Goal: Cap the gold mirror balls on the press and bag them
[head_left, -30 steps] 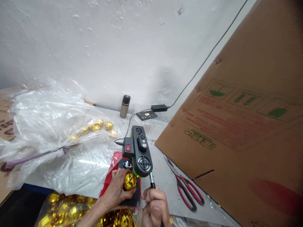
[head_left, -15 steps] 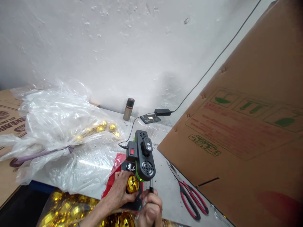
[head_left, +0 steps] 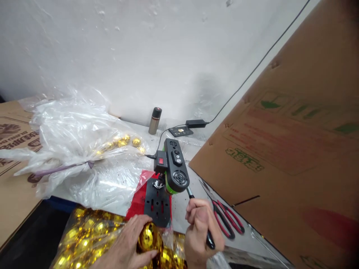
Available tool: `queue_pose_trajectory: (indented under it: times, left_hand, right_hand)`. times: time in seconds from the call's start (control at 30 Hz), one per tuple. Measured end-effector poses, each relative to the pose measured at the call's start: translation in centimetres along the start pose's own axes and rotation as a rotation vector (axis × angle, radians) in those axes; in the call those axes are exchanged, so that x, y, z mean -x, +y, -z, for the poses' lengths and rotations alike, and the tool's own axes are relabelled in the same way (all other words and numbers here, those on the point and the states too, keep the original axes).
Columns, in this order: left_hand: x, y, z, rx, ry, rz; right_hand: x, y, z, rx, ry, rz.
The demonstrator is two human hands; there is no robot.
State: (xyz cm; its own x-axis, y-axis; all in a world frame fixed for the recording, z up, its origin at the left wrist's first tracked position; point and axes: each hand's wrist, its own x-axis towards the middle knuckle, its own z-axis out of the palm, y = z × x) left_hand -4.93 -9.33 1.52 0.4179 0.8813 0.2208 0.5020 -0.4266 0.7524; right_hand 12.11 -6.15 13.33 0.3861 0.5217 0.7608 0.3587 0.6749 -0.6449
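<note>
My left hand [head_left: 127, 241] is curved round a gold mirrored ball [head_left: 149, 236], fingers on its upper left side and thumb below. It is over the front of a clear bag of similar gold balls [head_left: 86, 235]. My right hand [head_left: 200, 231] is wrapped round the black-gripped lever handle [head_left: 210, 241] of a small black and green bench press [head_left: 176, 164]. The press's slotted black base plate [head_left: 157, 203] lies bare on a red sheet [head_left: 134, 196], just beyond the ball.
Red-and-black scissors [head_left: 226, 218] lie to the right, beside a tall cardboard box [head_left: 275, 149]. A clear plastic bag [head_left: 70, 149] with gold balls is at left. A spray can [head_left: 155, 121], a power adapter [head_left: 195, 123] and its cable are near the wall.
My left hand has drawn back from the press base to the bag of balls. My right hand has swung the lever to the right and outward. The view has shifted slightly.
</note>
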Motion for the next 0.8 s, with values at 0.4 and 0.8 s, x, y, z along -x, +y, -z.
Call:
queue_pose_trajectory:
  times: [0.4,0.8]
  left_hand:
    - [7.9,-10.3,-9.9,-0.521,0.076,-0.04]
    - [-1.3,-3.5,6.6,-0.344,0.248,-0.067]
  right_hand:
    - [1.8,0.9,0.4,-0.027,-0.02,-0.026]
    - [1.9,2.1,0.6,0.068,-0.02,0.035]
